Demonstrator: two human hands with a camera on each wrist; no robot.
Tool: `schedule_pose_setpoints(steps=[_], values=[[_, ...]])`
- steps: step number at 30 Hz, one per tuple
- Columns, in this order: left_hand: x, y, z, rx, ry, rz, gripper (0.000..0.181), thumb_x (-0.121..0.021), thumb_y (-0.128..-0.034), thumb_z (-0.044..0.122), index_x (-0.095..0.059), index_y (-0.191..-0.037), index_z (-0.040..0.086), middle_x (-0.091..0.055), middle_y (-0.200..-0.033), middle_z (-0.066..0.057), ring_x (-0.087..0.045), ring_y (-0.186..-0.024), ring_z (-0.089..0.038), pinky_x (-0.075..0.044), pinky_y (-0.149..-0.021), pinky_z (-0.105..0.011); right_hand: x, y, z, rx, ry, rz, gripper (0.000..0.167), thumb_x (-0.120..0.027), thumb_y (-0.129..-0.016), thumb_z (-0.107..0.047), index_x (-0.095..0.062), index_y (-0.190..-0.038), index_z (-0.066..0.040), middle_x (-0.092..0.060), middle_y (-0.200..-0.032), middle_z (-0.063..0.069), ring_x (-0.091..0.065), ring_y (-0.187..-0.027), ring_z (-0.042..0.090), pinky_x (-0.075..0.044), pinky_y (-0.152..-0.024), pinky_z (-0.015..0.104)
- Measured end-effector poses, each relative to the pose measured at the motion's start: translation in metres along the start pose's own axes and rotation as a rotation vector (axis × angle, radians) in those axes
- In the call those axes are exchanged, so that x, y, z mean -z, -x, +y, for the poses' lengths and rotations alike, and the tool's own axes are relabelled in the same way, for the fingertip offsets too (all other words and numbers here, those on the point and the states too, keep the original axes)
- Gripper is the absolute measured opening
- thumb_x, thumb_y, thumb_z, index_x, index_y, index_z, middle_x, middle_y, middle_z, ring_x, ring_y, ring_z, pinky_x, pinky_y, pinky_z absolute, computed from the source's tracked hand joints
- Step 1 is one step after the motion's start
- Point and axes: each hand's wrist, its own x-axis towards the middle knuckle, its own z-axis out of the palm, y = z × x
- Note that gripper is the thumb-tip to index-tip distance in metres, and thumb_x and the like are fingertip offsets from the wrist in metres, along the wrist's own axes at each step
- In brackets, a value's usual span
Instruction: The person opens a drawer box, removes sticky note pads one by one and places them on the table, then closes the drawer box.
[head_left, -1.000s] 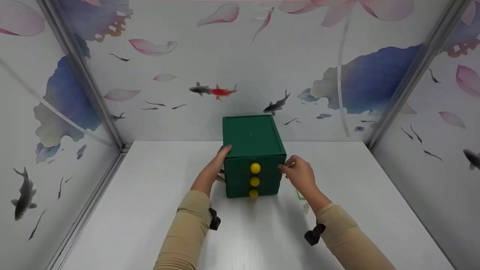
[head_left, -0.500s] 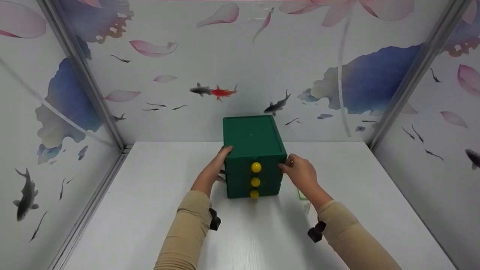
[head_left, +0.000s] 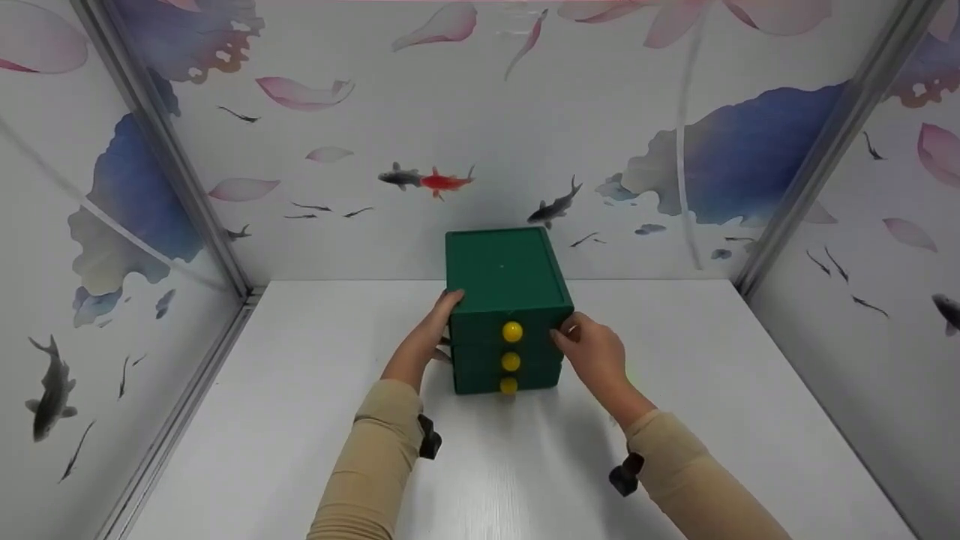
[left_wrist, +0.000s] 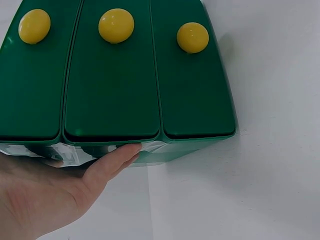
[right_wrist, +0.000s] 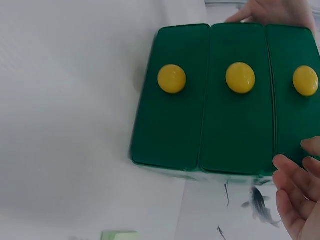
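Green cabinet (head_left: pixel 502 271): upright on white table (head_left: pixel 262 420); drawers look flush, yellow knobs (head_left: pixel 512 332) in front, clear of all fingers.
Left hand (head_left: pixel 427 330): along cabinet's left side, thumb at its top edge; fingers extended, touching, not clenched.
Right hand (head_left: pixel 600 351): at cabinet's upper right front edge; thumb and fingers loosely bent, apart, grasping nothing visible; contact unclear.
Step (judged): steadying cabinet, feeling at top drawer (head_left: pixel 476 328).
Next move (judged): calls for firm left bracing, surer right purchase.

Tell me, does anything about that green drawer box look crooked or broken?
Nothing stands out: the green drawer box sits upright, its drawers look closed, each has a yellow knob, and no damage shows.
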Motion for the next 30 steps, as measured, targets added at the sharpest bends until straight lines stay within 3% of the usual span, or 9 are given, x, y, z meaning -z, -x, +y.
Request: schedule_pose_setpoints(steps=[14,19,30], values=[[0.0,0.001,0.0,-0.015,-0.004,0.001,0.087,-0.038,-0.0888,0.068,0.001,-0.158,0.032,-0.016,-0.157,-0.019,-0.033,-0.128,-0.05,-0.04,-0.094,-0.064,-0.041,0.017,-0.013,0.028,-0.031,-0.146,0.011,-0.072,-0.09,-0.022,-0.065,-0.089,-0.014,-0.063,-0.08,-0.004,-0.056,-0.071,0.016,-0.052,-0.068,0.033],[0.0,0.0,-0.001,-0.001,0.01,0.005,0.087,-0.039,-0.0888,0.068,0.001,-0.158,0.033,-0.013,-0.158,-0.018,-0.032,-0.129,-0.052,-0.039,-0.095,-0.065,-0.052,0.019,-0.015,0.046,-0.042,-0.157,0.013,-0.071,-0.09,-0.021,-0.065,-0.096,-0.012,-0.065,-0.084,-0.001,-0.058,-0.074,0.016,-0.053,-0.071,0.035],[-0.001,0.001,-0.002,-0.033,0.013,-0.002,0.09,-0.04,-0.0884,0.067,0.002,-0.158,0.028,-0.01,-0.159,-0.019,-0.029,-0.13,-0.054,-0.037,-0.094,-0.067,-0.066,0.021,-0.017,0.015,-0.027,-0.164,0.022,-0.074,-0.089,-0.021,-0.061,-0.104,-0.011,-0.065,-0.088,0.001,-0.058,-0.075,0.018,-0.054,-0.073,0.036]])
